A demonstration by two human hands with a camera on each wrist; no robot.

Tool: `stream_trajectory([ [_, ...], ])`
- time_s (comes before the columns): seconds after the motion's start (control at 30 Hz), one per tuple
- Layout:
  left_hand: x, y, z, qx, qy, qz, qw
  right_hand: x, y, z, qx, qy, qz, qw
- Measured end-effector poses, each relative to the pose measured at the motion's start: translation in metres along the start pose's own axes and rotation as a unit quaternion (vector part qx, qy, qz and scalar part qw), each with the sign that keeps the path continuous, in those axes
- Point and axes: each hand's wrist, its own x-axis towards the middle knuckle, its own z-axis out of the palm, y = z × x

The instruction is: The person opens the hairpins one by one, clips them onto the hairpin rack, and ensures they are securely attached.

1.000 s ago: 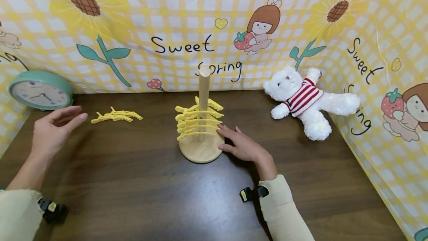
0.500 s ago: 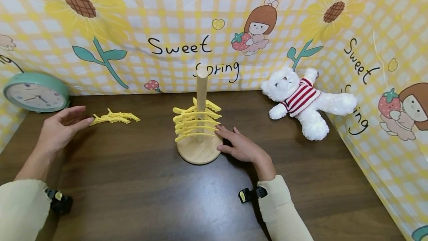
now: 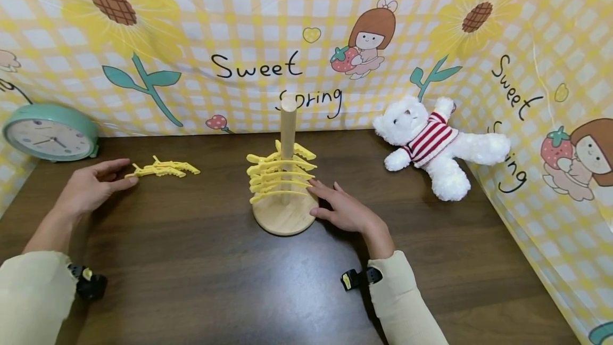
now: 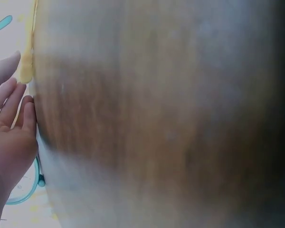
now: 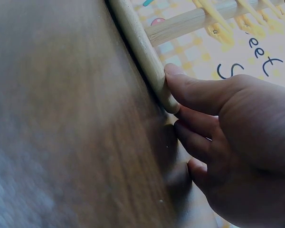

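Observation:
Two yellow hair clips (image 3: 165,167) lie close together on the dark wood table at left. My left hand (image 3: 88,185) is at their left end, thumb and fingers parted; in the left wrist view a yellow clip end (image 4: 26,69) shows right by the fingertips. A wooden stand (image 3: 284,220) with a round base and an upright pole stands mid-table. Several yellow clips (image 3: 280,177) sit one above another on its pole. My right hand (image 3: 349,209) holds the base's right edge, thumb on the rim and fingers beside it, as the right wrist view shows.
A green alarm clock (image 3: 50,132) stands at the back left, just beyond my left hand. A white teddy bear (image 3: 428,142) in a striped shirt lies at the back right. Yellow checked cloth (image 3: 258,25) forms the back and side walls.
My left hand has moved right and down toward the two loose clips, its fingertips now at their left end. The right hand stays at the stand's base. The head view shifts slightly.

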Motion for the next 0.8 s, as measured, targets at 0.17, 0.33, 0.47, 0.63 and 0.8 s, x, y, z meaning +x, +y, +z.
stream_trajectory([
  [0.17,0.0005,0.0008,0.0008,0.001,-0.007,-0.004,1.0000,-0.0004,0.0003,-0.0001,-0.001,0.002,0.003,1.000],
  [0.33,0.0021,-0.0002,0.0017,0.005,-0.004,0.002,1.0000,-0.0001,0.0009,0.0002,-0.003,0.002,0.009,1.000],
  [0.47,0.0026,-0.0002,0.0013,0.010,-0.002,0.006,0.9999,0.0005,0.0010,0.0004,-0.005,0.001,0.010,1.000],
  [0.63,0.0044,0.0012,0.0017,0.032,0.004,0.019,0.9993,0.0003,-0.0001,0.0003,-0.004,0.000,0.005,1.000],
  [0.8,0.0056,0.0034,0.0039,0.034,0.011,0.030,0.9989,0.0004,-0.0005,0.0000,-0.002,-0.002,0.005,1.000],
])
